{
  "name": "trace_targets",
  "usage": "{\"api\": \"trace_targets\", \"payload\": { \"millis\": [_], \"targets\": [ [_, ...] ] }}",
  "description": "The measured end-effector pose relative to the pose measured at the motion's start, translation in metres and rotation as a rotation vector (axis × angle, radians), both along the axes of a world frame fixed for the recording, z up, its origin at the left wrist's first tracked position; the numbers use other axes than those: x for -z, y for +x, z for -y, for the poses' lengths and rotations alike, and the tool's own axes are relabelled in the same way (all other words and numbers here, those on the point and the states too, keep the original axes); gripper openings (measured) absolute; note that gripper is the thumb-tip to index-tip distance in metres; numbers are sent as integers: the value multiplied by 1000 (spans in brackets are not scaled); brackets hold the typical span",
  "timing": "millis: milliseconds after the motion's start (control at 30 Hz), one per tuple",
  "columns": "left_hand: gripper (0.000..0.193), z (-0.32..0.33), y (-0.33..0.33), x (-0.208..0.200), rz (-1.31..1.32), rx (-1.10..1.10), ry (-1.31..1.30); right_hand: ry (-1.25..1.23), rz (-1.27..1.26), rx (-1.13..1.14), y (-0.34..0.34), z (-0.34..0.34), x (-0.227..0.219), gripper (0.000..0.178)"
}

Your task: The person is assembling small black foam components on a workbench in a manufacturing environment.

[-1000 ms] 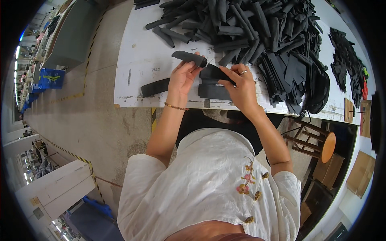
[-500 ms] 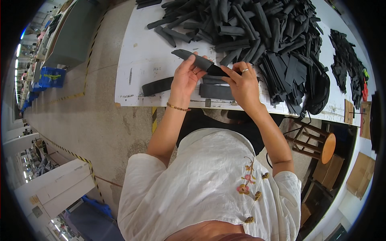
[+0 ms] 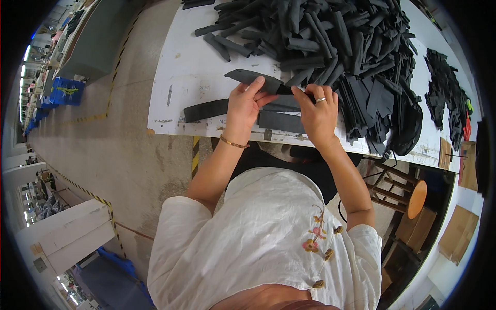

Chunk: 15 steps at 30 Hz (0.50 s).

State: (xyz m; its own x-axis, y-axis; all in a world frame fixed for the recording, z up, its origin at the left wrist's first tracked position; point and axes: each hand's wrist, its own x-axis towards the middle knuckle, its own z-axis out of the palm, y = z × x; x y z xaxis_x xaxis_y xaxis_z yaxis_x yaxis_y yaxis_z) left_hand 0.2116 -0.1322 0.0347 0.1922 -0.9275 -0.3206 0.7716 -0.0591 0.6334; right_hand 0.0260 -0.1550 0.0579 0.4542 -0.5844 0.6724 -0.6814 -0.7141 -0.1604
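Observation:
Over the near edge of the white table, a dark grey fabric sleeve lies across the fingers of my left hand, my thumb pressing on it from above. A black strip runs from the sleeve's right end to my right hand. That hand pinches it with curled fingers and wears a ring. How far the strip reaches inside the sleeve is hidden. On the table beneath my hands lie flat dark strips, one strip at the left and another strip between my wrists.
A big heap of rolled dark fabric tubes covers the table's far side. Flat dark pieces and a black bag lie to the right. A wooden stool stands below the table's right end. Blue crates sit across the floor.
The fingers of my right hand have curled in more tightly around the strip. Both hands still hold the pieces together, and the whole view has shifted slightly.

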Motion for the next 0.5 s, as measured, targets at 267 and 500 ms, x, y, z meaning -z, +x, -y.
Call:
{"api": "trace_targets", "payload": {
  "millis": [267, 500],
  "targets": [
    [28, -7, -24, -6, 317, -154, -116, 83, 87, -20, 19, -7, 3, 51],
    [25, 3, -23, 3, 61, 41, -345, 363, 214, -92, 25, -30, 25, 44]
  ]
}}
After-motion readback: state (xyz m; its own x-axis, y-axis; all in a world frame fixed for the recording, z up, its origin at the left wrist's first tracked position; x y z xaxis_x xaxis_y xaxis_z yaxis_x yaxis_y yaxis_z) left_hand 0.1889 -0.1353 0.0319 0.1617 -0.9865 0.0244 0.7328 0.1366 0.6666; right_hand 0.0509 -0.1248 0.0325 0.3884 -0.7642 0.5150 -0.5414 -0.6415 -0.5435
